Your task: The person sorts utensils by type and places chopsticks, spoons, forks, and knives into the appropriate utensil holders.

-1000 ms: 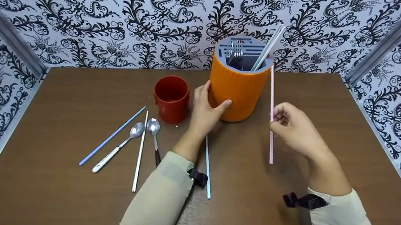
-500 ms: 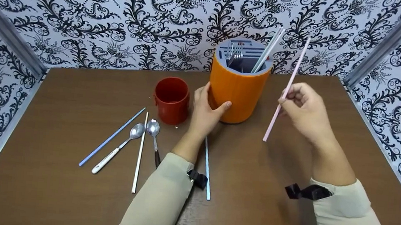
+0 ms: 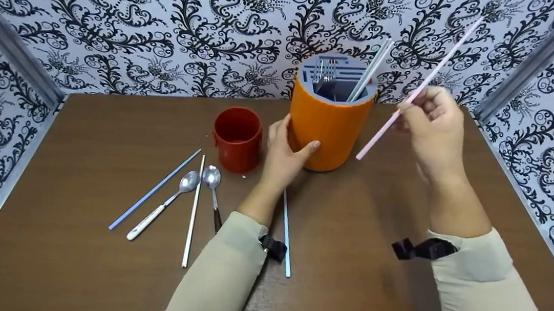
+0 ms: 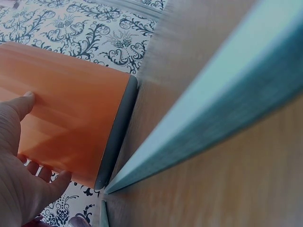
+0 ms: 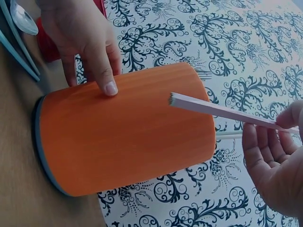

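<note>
My right hand [image 3: 437,128] pinches a pink chopstick [image 3: 432,76] between thumb and fingers. The chopstick slants in the air right of the orange cutlery holder [image 3: 328,130], its lower end [image 5: 182,100] in front of the holder in the right wrist view. My left hand [image 3: 282,153] holds the holder's lower left side, with the thumb [image 5: 108,85] on its front and the fingers around the side. Several forks [image 3: 326,70] and a pair of pale chopsticks [image 3: 371,70] stand in the holder's grey slotted top.
A red cup [image 3: 238,143] stands left of the holder. On the brown table [image 3: 75,165] lie a blue chopstick [image 3: 155,189], a white-handled spoon [image 3: 163,205], a white chopstick [image 3: 193,213], a dark-handled spoon [image 3: 213,180] and a light blue chopstick [image 3: 287,234]. Patterned walls [image 3: 192,28] enclose the table.
My right hand has risen with the pink chopstick, whose top has swung to the right and whose lower end has come up toward the holder. My left hand has stayed on the holder.
</note>
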The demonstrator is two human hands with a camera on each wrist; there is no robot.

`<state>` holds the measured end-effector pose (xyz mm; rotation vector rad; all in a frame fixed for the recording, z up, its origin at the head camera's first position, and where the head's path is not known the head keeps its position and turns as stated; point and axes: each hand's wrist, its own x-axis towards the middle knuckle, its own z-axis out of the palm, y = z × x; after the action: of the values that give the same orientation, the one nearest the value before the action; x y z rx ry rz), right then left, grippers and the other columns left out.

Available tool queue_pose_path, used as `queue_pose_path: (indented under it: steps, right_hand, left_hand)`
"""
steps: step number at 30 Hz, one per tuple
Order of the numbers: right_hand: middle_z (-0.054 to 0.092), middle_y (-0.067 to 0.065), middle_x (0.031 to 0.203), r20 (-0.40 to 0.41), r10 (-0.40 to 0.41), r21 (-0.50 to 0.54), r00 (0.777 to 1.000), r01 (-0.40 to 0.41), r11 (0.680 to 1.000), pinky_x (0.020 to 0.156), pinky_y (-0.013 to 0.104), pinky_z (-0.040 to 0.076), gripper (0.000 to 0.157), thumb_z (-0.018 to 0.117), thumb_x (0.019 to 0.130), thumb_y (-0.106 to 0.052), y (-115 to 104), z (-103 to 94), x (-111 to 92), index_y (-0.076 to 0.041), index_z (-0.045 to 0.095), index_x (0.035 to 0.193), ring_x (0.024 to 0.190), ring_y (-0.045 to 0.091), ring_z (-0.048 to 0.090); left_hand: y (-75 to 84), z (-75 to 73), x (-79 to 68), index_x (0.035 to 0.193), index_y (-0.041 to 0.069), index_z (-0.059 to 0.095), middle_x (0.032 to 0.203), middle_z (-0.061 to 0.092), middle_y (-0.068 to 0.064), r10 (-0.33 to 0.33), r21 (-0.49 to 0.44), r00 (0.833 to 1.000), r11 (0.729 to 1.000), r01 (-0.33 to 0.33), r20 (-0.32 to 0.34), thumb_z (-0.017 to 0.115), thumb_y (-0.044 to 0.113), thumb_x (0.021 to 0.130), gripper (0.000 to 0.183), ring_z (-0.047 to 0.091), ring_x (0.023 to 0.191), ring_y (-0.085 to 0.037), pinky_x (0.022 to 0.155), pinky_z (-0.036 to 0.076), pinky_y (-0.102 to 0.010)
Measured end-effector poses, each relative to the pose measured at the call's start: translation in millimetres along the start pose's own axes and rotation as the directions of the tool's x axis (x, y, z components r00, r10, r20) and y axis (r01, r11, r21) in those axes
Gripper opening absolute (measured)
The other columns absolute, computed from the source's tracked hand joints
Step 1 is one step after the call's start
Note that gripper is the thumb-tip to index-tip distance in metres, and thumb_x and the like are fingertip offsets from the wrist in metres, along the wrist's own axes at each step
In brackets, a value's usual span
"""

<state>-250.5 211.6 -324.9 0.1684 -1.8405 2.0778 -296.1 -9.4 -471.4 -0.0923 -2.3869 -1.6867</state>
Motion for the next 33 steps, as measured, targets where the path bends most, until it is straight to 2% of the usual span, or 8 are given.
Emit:
queue_pose_path:
  steps: [8,14,17,21,24,33]
  right_hand:
    - [0.059,0.011,0.088,-0.102,-0.043,0.143,0.994,0.058,0.988,0.064,0.029,0.06,0.012,0.059,0.094,0.01,-8,12.9,12,0.001,0.057,0.102,0.071,0.02,0.062]
    - [0.059,0.013,0.09,-0.187,-0.084,0.263,0.979,0.132,0.956,0.064,0.032,0.062,0.013,0.061,0.094,0.01,-12,21.3,23,0.002,0.057,0.104,0.074,0.024,0.063]
    - [0.057,0.014,0.091,-0.239,-0.093,0.29,0.967,0.163,0.943,0.065,0.033,0.063,0.014,0.063,0.094,0.009,-11,24.0,28,0.001,0.057,0.104,0.076,0.025,0.064]
    - [0.056,0.013,0.092,-0.289,-0.092,0.303,0.953,0.182,0.936,0.066,0.033,0.063,0.015,0.063,0.094,0.008,-8,28.6,34,0.001,0.056,0.105,0.079,0.024,0.062]
    - [0.056,0.013,0.093,-0.296,-0.095,0.296,0.95,0.186,0.937,0.067,0.033,0.063,0.016,0.063,0.094,0.009,-4,31.7,38,0.001,0.056,0.105,0.082,0.024,0.061]
    - [0.058,0.014,0.095,-0.229,-0.132,0.188,0.964,0.177,0.966,0.073,0.031,0.063,0.018,0.067,0.09,0.012,21,38.4,45,0.001,0.059,0.102,0.084,0.023,0.06]
  left_hand:
    - [-0.7,-1.0,0.0,0.16,0.007,0.036,0.153,0.041,-0.014,0.021,0.005,1.0,1.0,-0.022,0.005,0.082,0.034,0.09,0.088,0.043,0.142,-0.026,0.126,0.033,-0.037]
    - [-0.9,-1.1,-0.2,0.16,0.008,0.036,0.154,0.04,-0.013,0.01,-0.003,1.0,1.0,-0.01,0.008,0.082,0.034,0.09,0.088,0.042,0.143,-0.026,0.126,0.033,-0.038]
    - [-0.6,-0.9,-0.4,0.161,0.009,0.035,0.155,0.039,-0.012,0.0,-0.008,1.0,1.0,0.0,0.015,0.081,0.034,0.09,0.088,0.041,0.143,-0.025,0.126,0.033,-0.038]
    - [0.2,-0.7,-0.6,0.161,0.01,0.035,0.155,0.039,-0.011,-0.01,-0.007,1.0,1.0,0.01,0.016,0.081,0.035,0.091,0.088,0.041,0.143,-0.024,0.126,0.032,-0.037]
    - [0.2,-0.3,-0.8,0.161,0.01,0.035,0.155,0.039,-0.01,-0.017,-0.009,1.0,1.0,0.017,0.015,0.081,0.035,0.091,0.088,0.041,0.144,-0.023,0.126,0.032,-0.037]
    - [0.0,0.4,-0.2,0.16,0.009,0.036,0.156,0.04,-0.012,-0.005,0.015,1.0,1.0,0.005,0.0,0.081,0.035,0.09,0.087,0.041,0.145,-0.025,0.126,0.032,-0.038]
